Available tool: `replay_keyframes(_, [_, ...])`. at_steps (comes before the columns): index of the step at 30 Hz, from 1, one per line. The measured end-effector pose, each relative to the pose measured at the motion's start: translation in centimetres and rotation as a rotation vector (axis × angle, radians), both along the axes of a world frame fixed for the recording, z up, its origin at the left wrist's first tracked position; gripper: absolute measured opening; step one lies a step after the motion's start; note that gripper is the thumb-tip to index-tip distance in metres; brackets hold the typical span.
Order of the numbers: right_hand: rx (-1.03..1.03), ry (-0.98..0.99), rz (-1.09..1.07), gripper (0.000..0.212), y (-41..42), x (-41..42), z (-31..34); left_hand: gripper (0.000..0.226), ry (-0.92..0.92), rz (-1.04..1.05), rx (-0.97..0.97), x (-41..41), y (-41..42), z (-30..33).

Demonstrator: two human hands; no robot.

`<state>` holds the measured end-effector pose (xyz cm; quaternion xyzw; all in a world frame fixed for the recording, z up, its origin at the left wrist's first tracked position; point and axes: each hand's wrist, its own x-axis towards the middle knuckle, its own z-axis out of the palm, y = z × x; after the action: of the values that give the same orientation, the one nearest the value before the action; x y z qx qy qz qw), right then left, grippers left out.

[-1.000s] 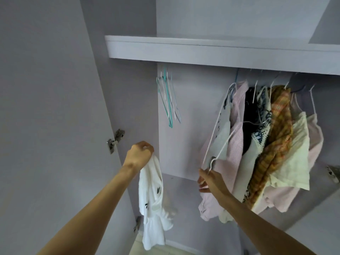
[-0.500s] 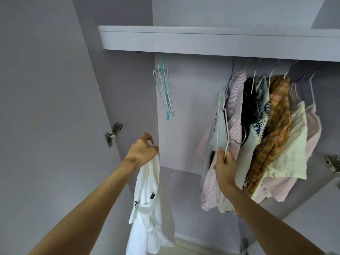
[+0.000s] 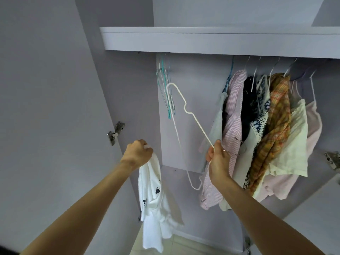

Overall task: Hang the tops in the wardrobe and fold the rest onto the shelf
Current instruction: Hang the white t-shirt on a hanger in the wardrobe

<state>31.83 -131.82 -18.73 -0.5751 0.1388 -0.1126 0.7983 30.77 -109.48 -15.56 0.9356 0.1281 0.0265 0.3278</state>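
My left hand [image 3: 137,154] grips the white top [image 3: 156,205] by its collar so it hangs free; my right hand [image 3: 218,161] grips the white hanger [image 3: 185,115] near its hook, ready for threading.

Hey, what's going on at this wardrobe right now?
A person is getting a top ready to hang. The left hand grips a white top with black prints by its upper edge, letting it dangle in front of the open wardrobe. The right hand holds an empty white wire hanger, off the rail and tilted. The top is not on the hanger yet. Several garments, including a pink striped shirt and an orange plaid one, hang to the right; spare teal hangers hang at the left.
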Motion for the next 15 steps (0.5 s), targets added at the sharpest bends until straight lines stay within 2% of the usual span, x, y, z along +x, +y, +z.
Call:
replay_keyframes(6, [0.377,0.009,0.133,0.047,1.7,-0.1,1.7,0.021,-0.054,0.048,0.164,-0.6,0.9,-0.6])
replay_keyframes(9, [0.503,0.000,0.177,0.047,2.7,-0.2,2.7,0.018,-0.094,0.083,0.182,-0.8,0.6,-0.5])
replay_keyframes(15, [0.482,-0.105,0.123,0.048,4.2,0.6,5.2,0.019,-0.100,0.071,0.056,-1.2,0.6,-0.1])
